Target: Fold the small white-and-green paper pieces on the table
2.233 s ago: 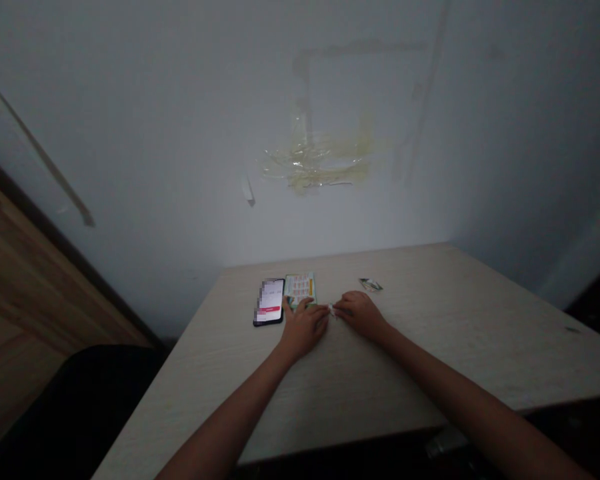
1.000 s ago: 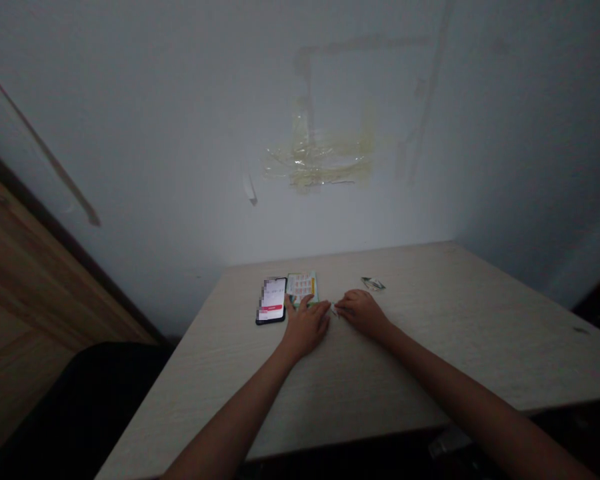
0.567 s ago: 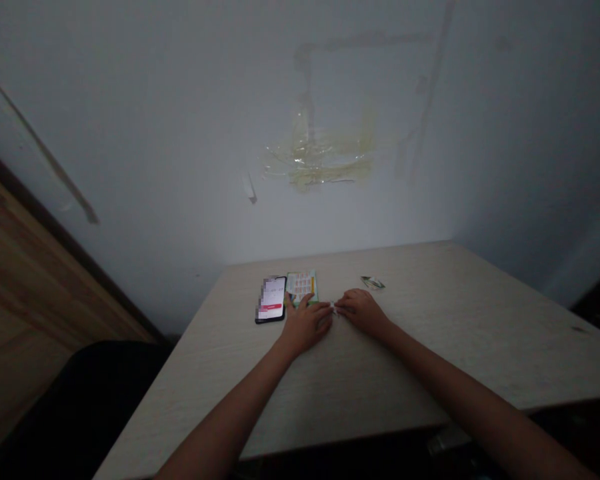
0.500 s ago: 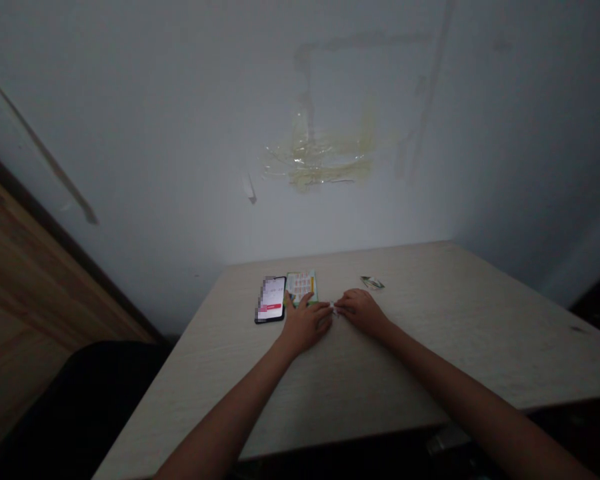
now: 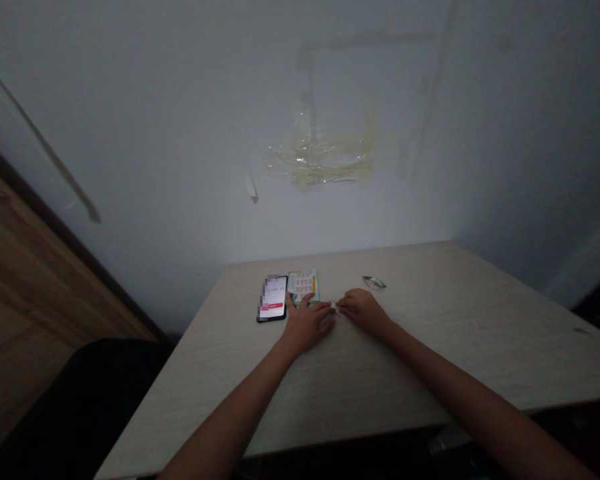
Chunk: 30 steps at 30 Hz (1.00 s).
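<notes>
Between my fingertips, near the middle of the table [image 5: 280, 400], is a small whitish piece of folded paper [image 5: 335, 307]. My left hand [image 5: 303, 328] presses the left end of it with the index fingertip, thumb close by, while the other fingers are spread over the lower edge of a printed green and white card [image 5: 303, 283]. Thumb and fingers of my right hand [image 5: 367, 312] are pinched on the right end. The piece is mostly covered, so its exact shape is unclear.
A phone [image 5: 274, 299] with a lit screen lies left of the card. Beyond my right hand rests a small folded, leaf-shaped paper [image 5: 375, 283]. A wall [image 5: 180, 167] with old tape rises behind the table. A dark chair-like shape [image 5: 90, 400] stands at left.
Both hands stay at the same spot, with only slight finger shifts on the small paper. The whole view has shifted a little; phone, card and leaf-shaped paper keep their places.
</notes>
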Available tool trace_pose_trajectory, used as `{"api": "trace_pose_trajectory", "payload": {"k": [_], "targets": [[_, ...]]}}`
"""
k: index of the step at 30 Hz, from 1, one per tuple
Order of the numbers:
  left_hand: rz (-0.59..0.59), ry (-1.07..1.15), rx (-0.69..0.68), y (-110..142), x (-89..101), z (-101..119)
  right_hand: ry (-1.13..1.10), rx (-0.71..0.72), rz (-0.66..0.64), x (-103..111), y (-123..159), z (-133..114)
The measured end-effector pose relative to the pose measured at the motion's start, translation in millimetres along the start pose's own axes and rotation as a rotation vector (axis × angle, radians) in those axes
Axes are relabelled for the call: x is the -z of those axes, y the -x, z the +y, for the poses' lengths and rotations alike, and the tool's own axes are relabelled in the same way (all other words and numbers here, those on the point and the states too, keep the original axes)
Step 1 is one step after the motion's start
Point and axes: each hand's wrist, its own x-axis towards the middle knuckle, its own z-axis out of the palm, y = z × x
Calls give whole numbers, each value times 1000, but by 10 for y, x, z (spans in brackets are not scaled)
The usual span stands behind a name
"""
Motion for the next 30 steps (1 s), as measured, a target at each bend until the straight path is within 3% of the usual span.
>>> {"api": "trace_pose_trajectory", "payload": {"k": [13,21,30], "targets": [[-13,-42,-66,-5,15,-29,-22,-1,7,-31,9,33],[-79,-21,-93,26,23,-43,-17,3,8,-21,5,32],[-97,65,-43,31,-10,-65,-19,1,19,-19,1,35]]}}
